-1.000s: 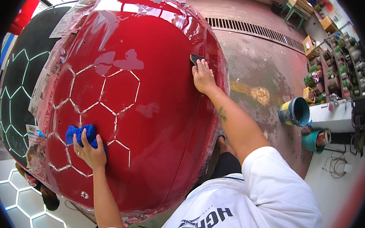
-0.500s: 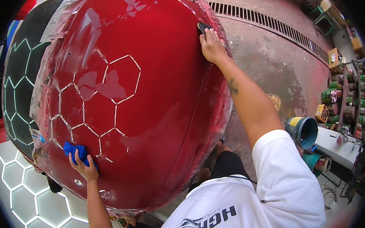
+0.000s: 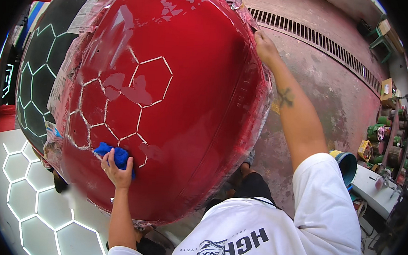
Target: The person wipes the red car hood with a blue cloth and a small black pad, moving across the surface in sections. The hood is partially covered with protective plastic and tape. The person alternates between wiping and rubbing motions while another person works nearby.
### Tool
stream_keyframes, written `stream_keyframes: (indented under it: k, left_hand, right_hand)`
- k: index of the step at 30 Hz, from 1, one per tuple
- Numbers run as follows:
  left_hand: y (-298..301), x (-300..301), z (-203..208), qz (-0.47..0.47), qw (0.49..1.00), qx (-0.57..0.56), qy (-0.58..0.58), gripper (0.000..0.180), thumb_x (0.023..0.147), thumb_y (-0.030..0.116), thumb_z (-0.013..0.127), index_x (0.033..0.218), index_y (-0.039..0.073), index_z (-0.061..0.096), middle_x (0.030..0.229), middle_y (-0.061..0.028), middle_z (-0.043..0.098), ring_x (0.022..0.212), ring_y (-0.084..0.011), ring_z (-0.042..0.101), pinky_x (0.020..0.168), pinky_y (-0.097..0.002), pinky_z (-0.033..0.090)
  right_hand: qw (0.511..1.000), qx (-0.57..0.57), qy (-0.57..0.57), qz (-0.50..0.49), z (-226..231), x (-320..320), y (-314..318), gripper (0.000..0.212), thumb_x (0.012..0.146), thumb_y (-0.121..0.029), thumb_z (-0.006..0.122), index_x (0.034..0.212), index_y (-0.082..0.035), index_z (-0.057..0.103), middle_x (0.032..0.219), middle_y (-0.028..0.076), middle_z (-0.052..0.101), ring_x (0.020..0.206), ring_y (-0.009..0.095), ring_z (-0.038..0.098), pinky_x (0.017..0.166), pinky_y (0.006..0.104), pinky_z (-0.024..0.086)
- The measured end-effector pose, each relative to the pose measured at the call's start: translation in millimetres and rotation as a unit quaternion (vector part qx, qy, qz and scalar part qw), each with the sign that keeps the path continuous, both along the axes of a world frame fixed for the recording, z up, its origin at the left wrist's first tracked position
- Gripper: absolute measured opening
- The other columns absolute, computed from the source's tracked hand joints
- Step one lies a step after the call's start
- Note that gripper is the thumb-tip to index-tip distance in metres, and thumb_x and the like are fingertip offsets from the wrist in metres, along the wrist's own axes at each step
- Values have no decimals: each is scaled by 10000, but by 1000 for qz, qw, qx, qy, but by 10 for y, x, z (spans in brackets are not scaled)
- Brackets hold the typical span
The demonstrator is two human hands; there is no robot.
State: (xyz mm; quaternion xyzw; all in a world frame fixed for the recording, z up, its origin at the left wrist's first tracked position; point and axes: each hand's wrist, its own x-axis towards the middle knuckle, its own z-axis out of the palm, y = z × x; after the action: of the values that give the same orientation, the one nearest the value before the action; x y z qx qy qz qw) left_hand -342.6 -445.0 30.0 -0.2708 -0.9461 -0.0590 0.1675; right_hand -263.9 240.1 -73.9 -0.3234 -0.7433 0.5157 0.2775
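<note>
A large glossy red car body panel [image 3: 200, 108] fills the middle, showing reflections of hexagon lights and some patchy, dull spots. My left hand [image 3: 118, 174] is closed on a crumpled blue cloth [image 3: 114, 156] and presses it to the panel's lower left part. At the panel's far right edge is my right hand [image 3: 267, 47], its fingers bent beside the masked border. Whatever sits under those fingers is hidden. Plastic film and tape [image 3: 261, 110] run along the right edge, and masking newspaper [image 3: 62, 88] borders the left.
Dark glass [image 3: 38, 80] lies beyond the newspaper. A floor grate [image 3: 321, 43] crosses the far right. Paint cans [image 3: 376, 132], a blue bucket [image 3: 345, 165] and a cardboard box [image 3: 388, 92] stand along the right side. A green stool [image 3: 381, 40] is farther back.
My left hand has slid the blue cloth rightward and a little away from me. My right hand has moved outward to the panel's edge; the dark pad under its fingers no longer shows.
</note>
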Motion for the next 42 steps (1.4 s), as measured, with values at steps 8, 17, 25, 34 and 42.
stream_keyframes:
  k: [8, 17, 25, 34, 42]
  left_hand:
    - [2644, 154, -179, -297, 955, -19, 16, 584, 738, 532, 923, 1222, 226, 811, 1510, -105, 613, 1465, -462, 468, 1153, -591, 411]
    - [5175, -449, -708, -308, 950, -16, 47, 226, 858, 442, 794, 962, 244, 823, 1117, -3, 747, 1182, -298, 665, 930, -506, 490]
    - [3532, 990, -1053, -287, 952, 105, 10, 98, 871, 234, 673, 820, 218, 755, 1032, -37, 692, 1173, -324, 633, 1062, -565, 431]
    - [541, 2120, -1078, -116, 980, 133, 89, 250, 712, 208, 818, 910, 321, 715, 1065, 54, 641, 1189, -263, 582, 1038, -524, 425]
    - [-2031, 1866, -781, 164, 959, 98, 208, 179, 781, 326, 852, 851, 233, 716, 941, -17, 675, 943, -319, 645, 851, -488, 524]
  right_hand:
    - [893, -270, -246, -263, -1087, 3505, -1134, 435, 1006, -283, 678, 1312, 27, 683, 1124, 251, 749, 997, 392, 734, 921, 462, 555]
    - [867, -280, -348, -221, -1257, 4694, -1805, 242, 875, -6, 750, 1040, -31, 575, 972, 74, 657, 883, 199, 678, 611, 354, 588]
    - [882, -366, -215, -206, -1592, 4420, -1506, 664, 886, 64, 468, 1502, -173, 537, 1420, 124, 531, 1155, 266, 585, 886, 445, 601]
    - [909, -415, -45, 21, -474, 3016, -1732, 510, 1129, -305, 602, 1619, -223, 488, 1564, 18, 519, 1351, 197, 539, 1067, 471, 509]
    - [900, -313, -54, 297, 797, 2015, -3518, 498, 1185, -334, 441, 1646, -148, 467, 1624, 45, 507, 1472, 195, 492, 1177, 464, 447]
